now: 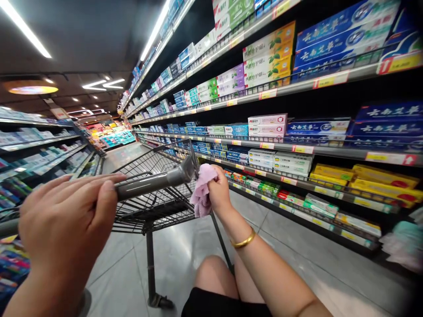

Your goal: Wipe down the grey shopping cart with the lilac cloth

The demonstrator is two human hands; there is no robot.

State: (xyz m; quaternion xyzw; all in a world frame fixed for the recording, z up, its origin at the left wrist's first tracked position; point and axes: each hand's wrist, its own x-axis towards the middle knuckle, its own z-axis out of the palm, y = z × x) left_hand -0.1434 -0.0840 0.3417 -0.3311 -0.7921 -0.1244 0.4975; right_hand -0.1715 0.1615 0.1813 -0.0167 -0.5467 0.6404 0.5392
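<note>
The right hand (218,188) had its fingers clamped on a pink cloth (201,190), bunched just left of them; it seemed light, limp, best pinched by a fold. The left hand (68,215) lay over the rigid-looking cart handle (148,186); whether its fingers closed underneath was hidden.

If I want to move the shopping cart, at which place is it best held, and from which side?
Probably on the bare stretch of its handle bar, coming from the near side and closing over the top. The bar looks smooth and rounded and runs along the near end of the wire basket, whose thin wires would likely give a poorer hold.
</note>
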